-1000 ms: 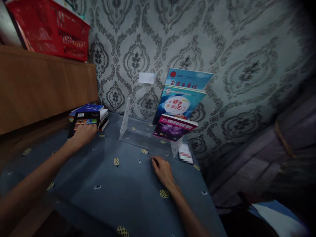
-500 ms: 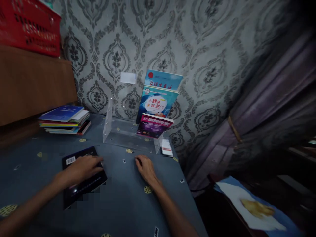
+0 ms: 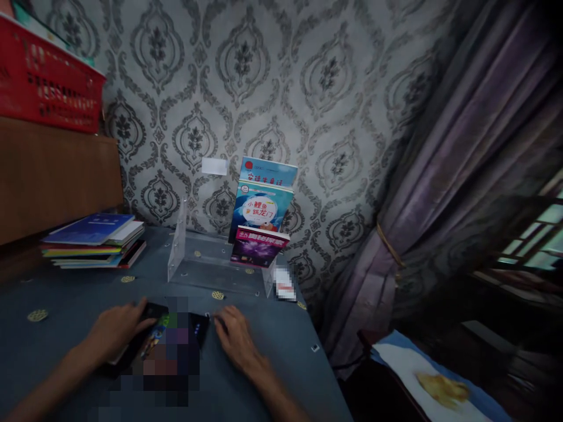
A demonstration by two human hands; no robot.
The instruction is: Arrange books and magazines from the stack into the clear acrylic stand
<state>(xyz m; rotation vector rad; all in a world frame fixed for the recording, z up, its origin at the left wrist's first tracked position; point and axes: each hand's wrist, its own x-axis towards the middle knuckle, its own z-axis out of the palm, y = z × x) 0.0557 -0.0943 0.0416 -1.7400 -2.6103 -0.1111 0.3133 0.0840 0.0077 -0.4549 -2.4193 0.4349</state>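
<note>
A thin dark book (image 3: 201,328) lies on the table in front of me, part of its surface blurred into blocks. A colourful picture shows on it beside my left hand (image 3: 119,329). That hand is closed over the book's left part, thumb and forefinger on its upper side; the fingertips underneath are hidden. My right hand (image 3: 235,337) rests on the tablecloth just right of the book, fingers loosely bent and apart, holding nothing. Beyond the hands stands a clear acrylic rack (image 3: 177,249). Its right side bears a purple book (image 3: 257,246), a turquoise book (image 3: 261,205) and a blue book (image 3: 268,169).
A stack of books (image 3: 92,240) sits at the left, by a brown wooden box (image 3: 57,176) with a red basket (image 3: 53,76) on top. A small white card or pack (image 3: 285,287) lies beside the rack. A purple curtain (image 3: 373,281) hangs at the right.
My view has shifted. The book's position has changed under my left hand, and a coloured picture shows where the dark barcode side was. My right hand is now close to the book's right edge.
</note>
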